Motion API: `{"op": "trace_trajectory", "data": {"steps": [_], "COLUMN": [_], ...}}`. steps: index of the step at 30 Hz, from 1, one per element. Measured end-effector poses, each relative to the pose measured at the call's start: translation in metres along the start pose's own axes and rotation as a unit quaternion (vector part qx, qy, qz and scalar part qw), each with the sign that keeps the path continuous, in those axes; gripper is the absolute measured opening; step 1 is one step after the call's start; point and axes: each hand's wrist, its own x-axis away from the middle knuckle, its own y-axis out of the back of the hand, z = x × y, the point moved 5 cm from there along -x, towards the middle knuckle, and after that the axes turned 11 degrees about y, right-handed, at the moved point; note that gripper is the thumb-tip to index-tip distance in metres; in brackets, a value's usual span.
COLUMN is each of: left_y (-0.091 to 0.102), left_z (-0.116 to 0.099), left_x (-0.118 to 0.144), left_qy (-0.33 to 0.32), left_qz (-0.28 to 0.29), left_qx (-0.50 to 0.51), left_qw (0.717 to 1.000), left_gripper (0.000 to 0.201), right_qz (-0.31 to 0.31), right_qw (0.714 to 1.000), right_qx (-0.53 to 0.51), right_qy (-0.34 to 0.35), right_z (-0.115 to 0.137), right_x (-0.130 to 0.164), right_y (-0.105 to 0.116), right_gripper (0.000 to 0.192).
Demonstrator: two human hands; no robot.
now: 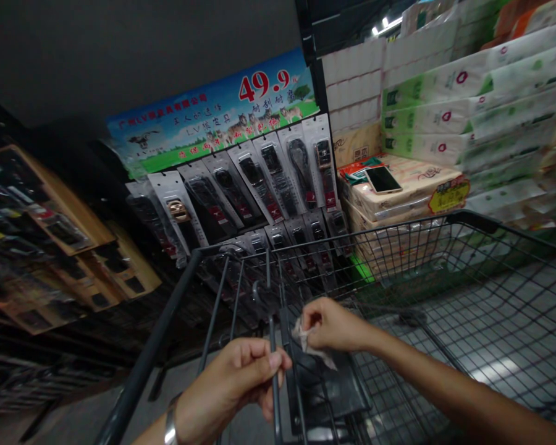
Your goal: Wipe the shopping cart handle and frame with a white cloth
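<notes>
Left hand (234, 386) pinches a cart (445, 290) bar; right hand (331, 322) grips a crumpled, maybe tissue, rag (312, 351). Sign (217, 114) reads 49.9.

A shopping cart (445, 272) stood before a rack of packaged belts (259, 179), with a price sign (222, 111) above them. Right of the rack, a phone (382, 179) lay on stacked tissue packs (412, 198); shelves (50, 235) stood left.

We cannot read the small script on the banner (213, 117), only its price. The shelves (50, 247) at far left blur into dark shapes, and the cart (491, 278) (like both forearms) runs off the near edge.
</notes>
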Motion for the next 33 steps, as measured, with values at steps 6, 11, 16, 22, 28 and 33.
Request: {"op": "trace_trajectory", "data": {"steps": [6,11,16,22,28,33], "left_y": [-0.001,0.003,0.006,0.004,0.005,0.005], "left_z": [-0.002,0.0,0.004,0.003,0.001,0.001], "left_x": [0.002,0.001,-0.001,0.0,0.0,0.001], "left_qy": [-0.002,-0.005,-0.006,-0.006,0.003,-0.001], "left_qz": [-0.007,-0.007,0.013,0.007,-0.008,0.01], "left_qx": [-0.014,-0.005,0.004,-0.025,-0.028,-0.025], "left_qw": [1.0,1.0,1.0,1.0,1.0,1.0], "left_gripper": [0.04,0.038,0.037,0.04,0.039,0.037], "right_qz": [-0.108,-0.181,-0.109,-0.018,-0.048,-0.068], "right_qw": [0.976,0.981,0.989,0.966,0.983,0.963], "right_qx": [0.189,0.007,0.062,0.241,0.081,-0.244], "right_qy": [-0.005,0.067,0.074,-0.089,-0.158,-0.086], "right_z": [0.006,0.021,-0.002,-0.05,-0.044,0.0], "right_x": [0.001,-0.006,-0.002,0.013,0.008,-0.004], "right_y": [0.028,0.018,-0.009,-0.007,-0.008,-0.01], "right_gripper": [0.015,0.014,0.02,0.025,0.018,0.015]}}
